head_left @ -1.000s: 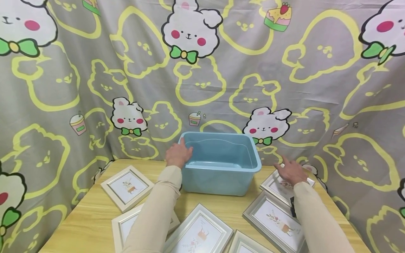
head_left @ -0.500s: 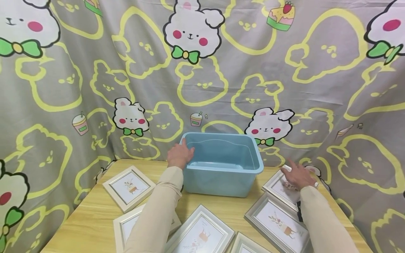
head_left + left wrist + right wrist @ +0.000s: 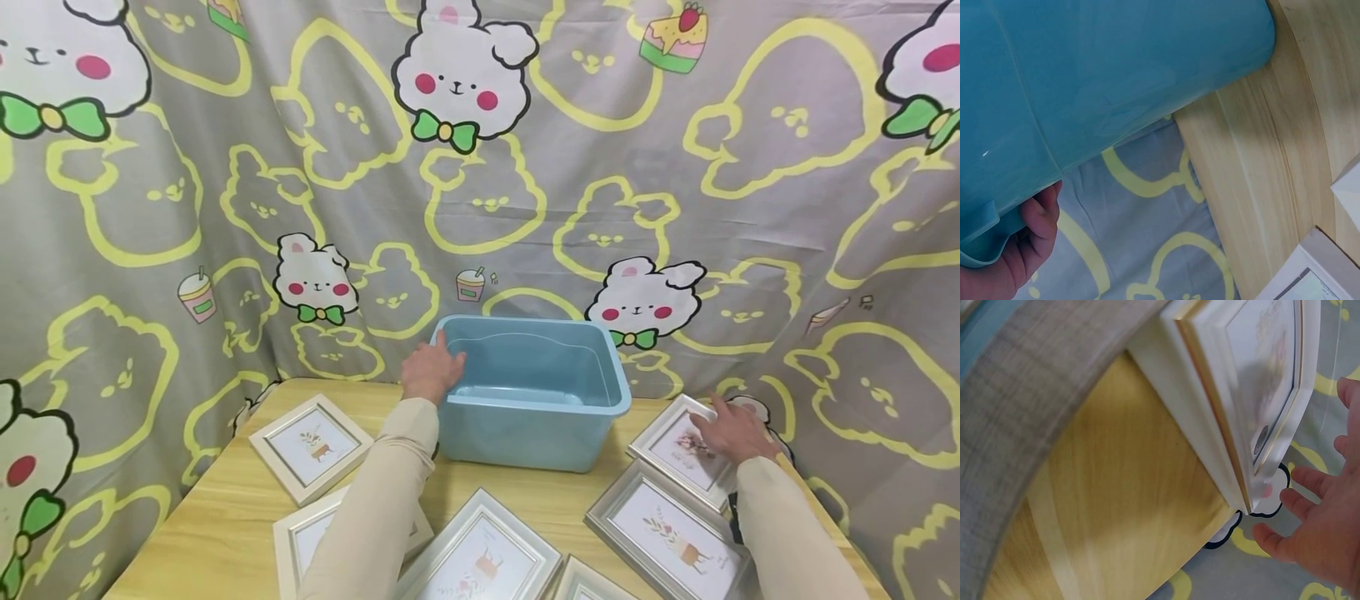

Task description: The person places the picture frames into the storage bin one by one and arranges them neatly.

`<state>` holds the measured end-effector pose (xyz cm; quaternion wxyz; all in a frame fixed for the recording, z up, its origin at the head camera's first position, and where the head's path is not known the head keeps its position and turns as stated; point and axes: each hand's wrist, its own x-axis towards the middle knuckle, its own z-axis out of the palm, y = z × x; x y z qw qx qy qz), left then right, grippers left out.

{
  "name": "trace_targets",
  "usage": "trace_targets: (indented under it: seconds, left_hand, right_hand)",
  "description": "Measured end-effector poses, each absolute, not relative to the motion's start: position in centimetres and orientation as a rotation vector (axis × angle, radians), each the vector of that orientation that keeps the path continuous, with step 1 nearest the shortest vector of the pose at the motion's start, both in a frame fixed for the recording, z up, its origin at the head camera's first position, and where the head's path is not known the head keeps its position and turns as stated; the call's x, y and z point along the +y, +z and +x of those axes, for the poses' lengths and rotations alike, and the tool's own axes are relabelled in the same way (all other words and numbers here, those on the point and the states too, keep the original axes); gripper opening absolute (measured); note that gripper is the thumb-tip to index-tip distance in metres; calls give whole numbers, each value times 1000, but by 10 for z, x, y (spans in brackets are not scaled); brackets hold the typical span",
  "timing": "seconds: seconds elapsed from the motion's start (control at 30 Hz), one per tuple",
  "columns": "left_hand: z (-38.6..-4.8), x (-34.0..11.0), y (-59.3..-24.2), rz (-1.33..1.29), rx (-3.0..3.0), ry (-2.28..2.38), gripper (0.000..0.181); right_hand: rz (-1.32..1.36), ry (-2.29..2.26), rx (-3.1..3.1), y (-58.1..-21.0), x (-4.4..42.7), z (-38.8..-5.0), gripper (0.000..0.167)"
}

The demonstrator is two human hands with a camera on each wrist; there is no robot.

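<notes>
The bin [image 3: 525, 437] is light blue, rectangular and open at the top, with a broad turned-out rim and walls that narrow toward the base. Its surface is smooth; bright reflections show on the inner floor, and a thin pale line curves along the back inner wall. It stands upright at the far middle of the wooden table [image 3: 202, 517], before the patterned curtain [image 3: 487, 167].

The left hand [image 3: 431, 369] grips the bin at its left side; in the left wrist view the fingers are curled under the rim.

The right hand [image 3: 737, 429] is spread, fingers apart and slightly bent, at the silvery-white picture frame [image 3: 681, 443] in the table's far right corner. The right wrist view shows a gap between the fingertips and this frame's edge. The frame lies face up, with stepped moulding, a gold-toned line along its side and a floral print in soft pinkish brown.

Directly nearer lies a darker silver frame [image 3: 663, 529] bearing a plant-and-pot print; whether the two touch cannot be determined. A cream frame [image 3: 311, 450] lies left of the bin, and a large silver frame [image 3: 483, 558] lies in front of it, partly out of view.
</notes>
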<state>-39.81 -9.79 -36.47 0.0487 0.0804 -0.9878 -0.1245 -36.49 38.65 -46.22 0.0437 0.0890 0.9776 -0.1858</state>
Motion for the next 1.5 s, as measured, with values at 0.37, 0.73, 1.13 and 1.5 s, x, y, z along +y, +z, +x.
trace_targets:
  seconds: [0.37,0.73,1.13,1.5]
  left_hand:
    - [-404,-100,-370,255,-3025,-370,68]
    - [-401,-100,-367,250,-3020,-391,70]
    - [-401,-100,-364,238,-3015,-363,69]
    - [-401,-99,-366,231,-3017,-365,67]
  right_hand:
    - [267,-589,2973,-470,390,-368,88]
    - [267,-598,2962,-472,392,-367,90]
    - [230,-557,2960,-477,405,-373,90]
    - [238,-579,2919,-483,410,-373,84]
